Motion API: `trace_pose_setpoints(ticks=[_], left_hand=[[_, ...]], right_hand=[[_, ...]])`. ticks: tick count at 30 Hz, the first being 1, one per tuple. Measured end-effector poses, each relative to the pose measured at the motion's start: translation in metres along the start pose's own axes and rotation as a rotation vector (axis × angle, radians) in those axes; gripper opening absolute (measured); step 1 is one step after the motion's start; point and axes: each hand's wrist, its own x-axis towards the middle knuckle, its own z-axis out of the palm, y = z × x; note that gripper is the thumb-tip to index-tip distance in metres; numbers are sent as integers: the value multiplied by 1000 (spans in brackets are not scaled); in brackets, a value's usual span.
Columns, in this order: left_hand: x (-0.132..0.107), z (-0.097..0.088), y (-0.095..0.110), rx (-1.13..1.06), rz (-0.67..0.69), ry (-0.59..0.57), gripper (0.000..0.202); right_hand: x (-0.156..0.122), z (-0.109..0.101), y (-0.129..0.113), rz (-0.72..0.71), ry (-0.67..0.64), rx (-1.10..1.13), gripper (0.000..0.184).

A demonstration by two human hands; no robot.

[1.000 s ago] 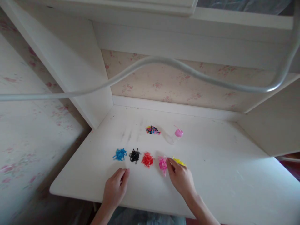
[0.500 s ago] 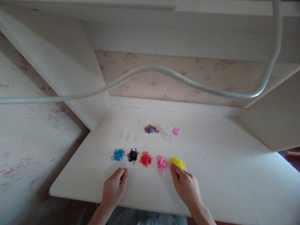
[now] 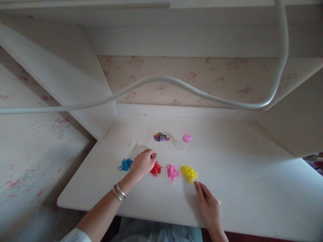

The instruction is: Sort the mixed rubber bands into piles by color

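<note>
My left hand (image 3: 143, 164) reaches over the table between the blue rubber bands (image 3: 125, 164) and the red rubber bands (image 3: 156, 169), covering the black pile. Its fingers are curled together, and anything in them is too small to see. Just in front of the yellow rubber bands (image 3: 189, 173), my right hand (image 3: 209, 205) is closed in a pinch; its contents cannot be made out. Pink rubber bands (image 3: 172, 172) lie between the red and yellow piles. Farther back sits a mixed-colour heap of small bands (image 3: 160, 136).
A small clear container with a pink round top (image 3: 186, 138) lies beyond the piles. The white table (image 3: 239, 188) meets a shelf side panel (image 3: 101, 114) at left. A pale cable (image 3: 161, 78) crosses the view above the table.
My left hand has moved forward and right, from in front of the black pile to over it. My right hand has drawn back slightly from the yellow pile. The view has shifted a little.
</note>
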Motion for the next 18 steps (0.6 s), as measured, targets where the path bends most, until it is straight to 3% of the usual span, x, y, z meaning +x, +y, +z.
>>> trace_pose_setpoints(ticks=[4, 8, 18], left_hand=[[45, 10, -8, 72, -60, 6, 23], [72, 19, -14, 127, -102, 26, 28], [79, 28, -20, 161, -117, 68, 33]], right_hand=[[2, -1, -4, -32, -4, 11, 58], [3, 0, -4, -40, -1, 2, 58], [4, 1, -2, -54, -34, -15, 58]])
